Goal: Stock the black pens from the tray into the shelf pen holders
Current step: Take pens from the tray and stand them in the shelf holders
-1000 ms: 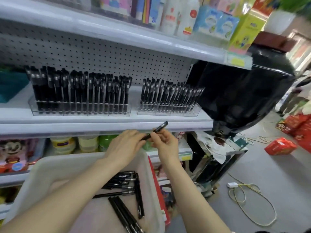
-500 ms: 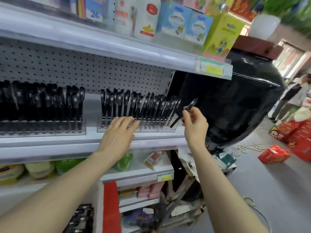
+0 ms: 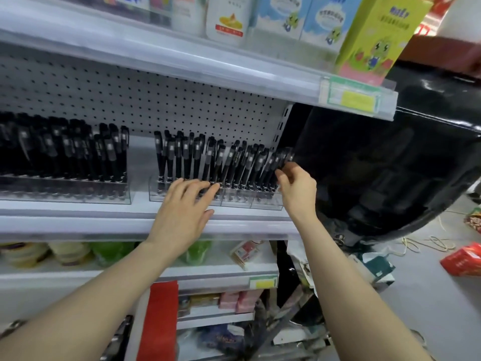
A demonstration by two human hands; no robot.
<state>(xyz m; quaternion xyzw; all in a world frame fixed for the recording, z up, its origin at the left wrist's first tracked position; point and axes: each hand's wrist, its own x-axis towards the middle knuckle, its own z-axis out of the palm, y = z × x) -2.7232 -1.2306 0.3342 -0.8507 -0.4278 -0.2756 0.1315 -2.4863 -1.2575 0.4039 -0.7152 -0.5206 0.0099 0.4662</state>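
Two clear pen holders stand on the middle shelf, both packed with upright black pens. The left holder reaches the frame's left edge. The right holder sits by the shelf's right end. My right hand pinches a black pen at the holder's far right end, the pen leaning among the others. My left hand rests flat with fingers spread against the front of the right holder. The tray shows only as a sliver at the bottom, below my left forearm.
A large glossy black object bulges just right of the shelf end. Above, the upper shelf carries bottles and cartons. Lower shelves hold jars and small boxes. Red packages and a cord lie on the floor at right.
My right hand has carried the pen down and left into the right end of the right holder. My left hand stays on the holder's front. The view has moved closer.
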